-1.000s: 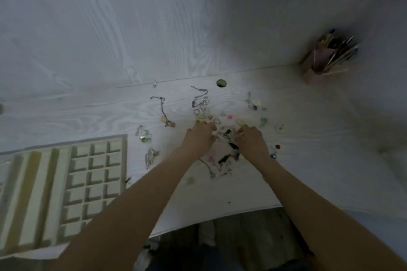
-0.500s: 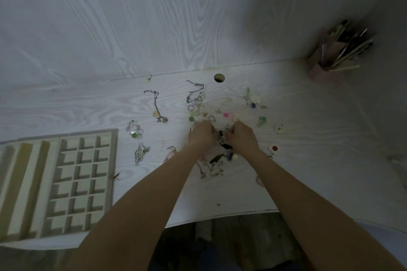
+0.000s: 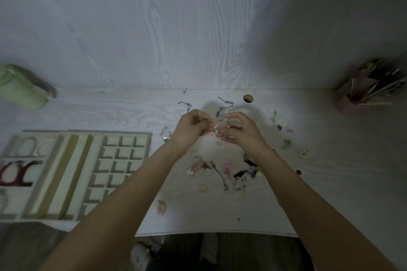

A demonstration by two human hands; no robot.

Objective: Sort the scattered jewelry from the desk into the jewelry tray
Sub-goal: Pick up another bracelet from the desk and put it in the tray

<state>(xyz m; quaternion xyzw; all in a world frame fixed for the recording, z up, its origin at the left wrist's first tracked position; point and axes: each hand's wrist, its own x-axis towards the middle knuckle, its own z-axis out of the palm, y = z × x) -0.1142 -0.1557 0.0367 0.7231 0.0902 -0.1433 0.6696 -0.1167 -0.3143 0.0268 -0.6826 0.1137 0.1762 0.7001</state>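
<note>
Above the middle of the white desk (image 3: 330,182), my left hand (image 3: 189,128) and my right hand (image 3: 240,130) are raised close together. Between their fingertips they pinch a small pale piece of jewelry (image 3: 217,126); it is too small and blurred to say what kind. Scattered jewelry (image 3: 229,171) lies below the hands: chains, pink and black pieces, beads. A thin chain (image 3: 224,102) lies behind the hands. The cream jewelry tray (image 3: 88,138) sits at the left, with a grid of small cells, long slots, and a dark red bracelet (image 3: 13,174) in a left compartment.
A green container (image 3: 19,88) lies at the far left by the wall. A pink holder of pens (image 3: 365,92) stands in the back right corner. A cable hole (image 3: 248,98) is near the back wall. The desk's front edge (image 3: 220,233) curves below the forearms.
Both hands have lifted off the jewelry pile and come together, now pinching a small piece between them. The view has shifted, showing more of the tray and the green container.
</note>
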